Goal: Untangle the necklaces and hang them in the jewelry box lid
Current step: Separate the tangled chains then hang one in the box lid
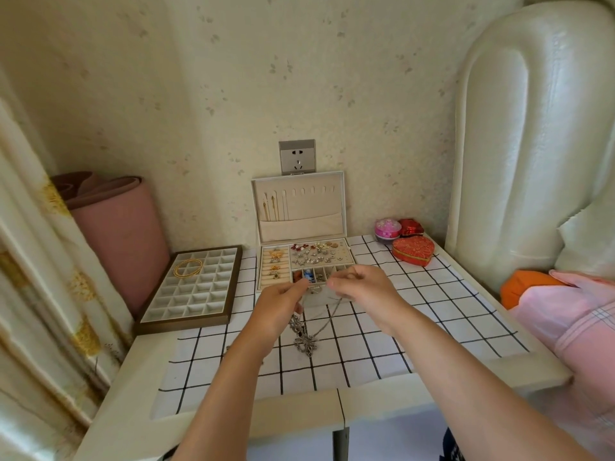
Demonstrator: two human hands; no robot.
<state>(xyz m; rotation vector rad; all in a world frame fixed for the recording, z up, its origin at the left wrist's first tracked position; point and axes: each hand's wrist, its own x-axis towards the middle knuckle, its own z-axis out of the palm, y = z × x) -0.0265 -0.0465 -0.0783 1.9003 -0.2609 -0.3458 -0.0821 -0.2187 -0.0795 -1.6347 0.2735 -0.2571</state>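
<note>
Both hands raised, left hand and right hand pinching tangled necklaces

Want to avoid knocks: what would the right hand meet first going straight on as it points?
The right hand would probably meet the left hand first; jewelry box just beyond, depth unclear.

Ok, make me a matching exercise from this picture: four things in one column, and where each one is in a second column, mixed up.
Things
1. gold loops
2. heart box
3. silver necklaces
4. socket

Places
A. on the wall above the open lid
B. in the grid tray at the left
C. held by the left hand and right hand
D. on the table, back right

Pairs: 1-B, 2-D, 3-C, 4-A
</note>
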